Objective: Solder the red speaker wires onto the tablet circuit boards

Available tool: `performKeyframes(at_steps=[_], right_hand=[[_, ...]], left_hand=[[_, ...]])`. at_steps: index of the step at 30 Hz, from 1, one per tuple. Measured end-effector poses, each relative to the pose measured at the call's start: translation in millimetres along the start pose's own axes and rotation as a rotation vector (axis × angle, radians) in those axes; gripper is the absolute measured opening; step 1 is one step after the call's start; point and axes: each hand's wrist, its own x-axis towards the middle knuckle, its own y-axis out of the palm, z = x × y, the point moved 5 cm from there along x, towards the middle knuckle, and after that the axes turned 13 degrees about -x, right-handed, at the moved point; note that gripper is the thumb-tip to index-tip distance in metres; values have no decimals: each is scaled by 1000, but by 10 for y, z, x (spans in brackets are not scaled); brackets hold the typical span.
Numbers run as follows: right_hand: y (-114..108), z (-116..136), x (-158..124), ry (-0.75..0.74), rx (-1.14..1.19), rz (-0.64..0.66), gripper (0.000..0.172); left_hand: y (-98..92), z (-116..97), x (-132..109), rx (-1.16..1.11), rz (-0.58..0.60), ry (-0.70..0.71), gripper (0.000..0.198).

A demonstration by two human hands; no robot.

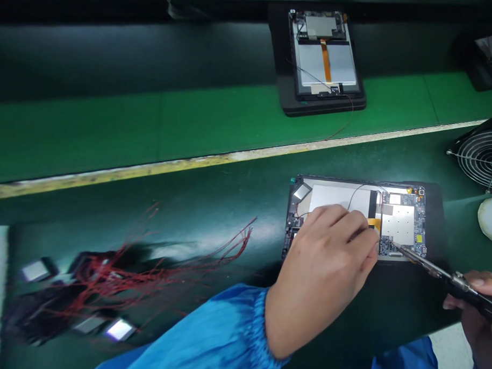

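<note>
Yellow sticker [419,239] on tablet [397,221] (unreadable).

Your opened tablet [360,198] lies flat between the counter's [213,205] far and near edges, circuit board [401,225] exposed; your soldering iron [439,272] slants, tip at the board's near side.

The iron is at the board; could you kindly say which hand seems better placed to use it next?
Probably the right hand: it holds the iron, tip at the board, while the left hand is over the tablet.
</note>
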Motion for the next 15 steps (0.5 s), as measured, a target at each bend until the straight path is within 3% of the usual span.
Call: performKeyframes(at_steps=[7,12,15], right_hand=[[171,173,17,1,203,-97,36],[156,128,29,-29,259,-121,33],[162,87,23,-64,272,-139,31]], left_hand=[[-15,34,-20,-11,-3,7,28],[9,34,5,-4,12,13,27],[-110,80,-3,-41,44,26,24]])
